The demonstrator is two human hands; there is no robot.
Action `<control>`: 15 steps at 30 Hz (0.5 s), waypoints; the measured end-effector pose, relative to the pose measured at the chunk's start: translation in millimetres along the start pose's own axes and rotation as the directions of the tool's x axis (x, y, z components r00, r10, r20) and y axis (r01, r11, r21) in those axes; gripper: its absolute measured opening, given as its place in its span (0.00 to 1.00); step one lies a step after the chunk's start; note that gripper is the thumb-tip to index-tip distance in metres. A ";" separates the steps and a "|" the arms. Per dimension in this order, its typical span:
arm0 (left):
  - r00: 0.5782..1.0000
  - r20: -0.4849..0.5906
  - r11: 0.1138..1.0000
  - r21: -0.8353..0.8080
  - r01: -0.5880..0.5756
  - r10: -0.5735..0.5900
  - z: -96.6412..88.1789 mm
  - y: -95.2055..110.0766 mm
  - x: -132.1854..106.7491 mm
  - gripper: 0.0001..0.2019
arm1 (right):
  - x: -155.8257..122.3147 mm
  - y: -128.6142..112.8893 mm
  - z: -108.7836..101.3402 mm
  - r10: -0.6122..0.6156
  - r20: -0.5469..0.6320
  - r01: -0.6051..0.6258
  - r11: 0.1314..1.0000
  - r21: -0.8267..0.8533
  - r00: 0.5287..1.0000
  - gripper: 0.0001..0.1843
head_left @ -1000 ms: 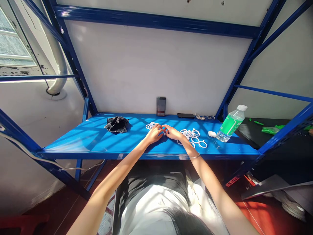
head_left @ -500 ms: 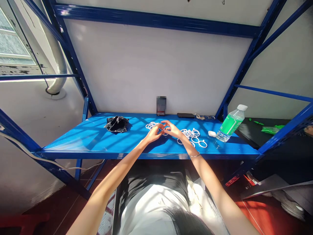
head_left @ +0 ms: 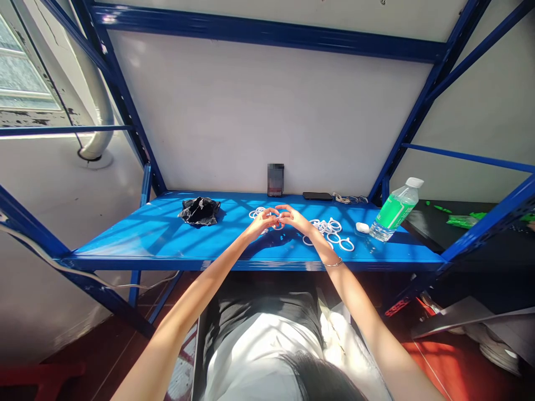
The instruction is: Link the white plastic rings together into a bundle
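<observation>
Over the middle of the blue table, my left hand (head_left: pixel 259 224) and my right hand (head_left: pixel 296 220) meet at the fingertips. Both are closed in a pinch on a small white ring (head_left: pixel 277 225), partly hidden by the fingers. Just behind my left hand lies a small group of white rings (head_left: pixel 256 213). A larger pile of white rings (head_left: pixel 333 225) rests beside my right wrist, some overlapping and a few lying singly towards the front.
A crumpled black plastic bag (head_left: pixel 199 212) sits to the left on the blue table (head_left: pixel 137 236). A phone (head_left: pixel 275 180) leans on the back wall, near a flat black device (head_left: pixel 317 196) and a coiled cable (head_left: pixel 349 199). To the right are a white case (head_left: pixel 362 228) and a water bottle (head_left: pixel 395 210).
My fingers have shifted slightly around the ring, and the left hand has opened out a little, so more of the ring shows. The piles of rings look the same.
</observation>
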State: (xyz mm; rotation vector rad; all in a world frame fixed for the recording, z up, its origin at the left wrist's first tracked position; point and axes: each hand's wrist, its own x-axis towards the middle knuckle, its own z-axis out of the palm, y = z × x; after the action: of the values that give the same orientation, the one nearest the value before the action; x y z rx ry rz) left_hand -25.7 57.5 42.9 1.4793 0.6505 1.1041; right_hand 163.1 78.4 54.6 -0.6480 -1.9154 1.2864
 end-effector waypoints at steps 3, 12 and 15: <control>1.000 -0.006 1.000 -0.009 0.010 -0.010 1.6 2.0 -0.9 0.18 | -1.2 -5.5 2.9 0.006 0.022 -0.007 0.997 0.076 1.000 0.27; 0.999 0.021 0.989 0.146 0.036 -0.040 5.6 3.5 -3.0 0.24 | 0.2 -8.4 10.4 0.100 0.056 -0.109 0.976 0.190 0.993 0.22; 0.998 0.027 0.986 0.157 0.052 -0.057 6.3 3.6 -2.6 0.26 | 1.3 -9.5 12.6 0.135 0.086 -0.153 0.958 0.243 0.987 0.23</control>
State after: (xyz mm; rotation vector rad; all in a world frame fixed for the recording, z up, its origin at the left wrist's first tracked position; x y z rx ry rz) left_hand -21.7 51.7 46.0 1.5995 0.7654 1.0044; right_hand 152.2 68.7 60.8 -0.6289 -1.7466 1.6298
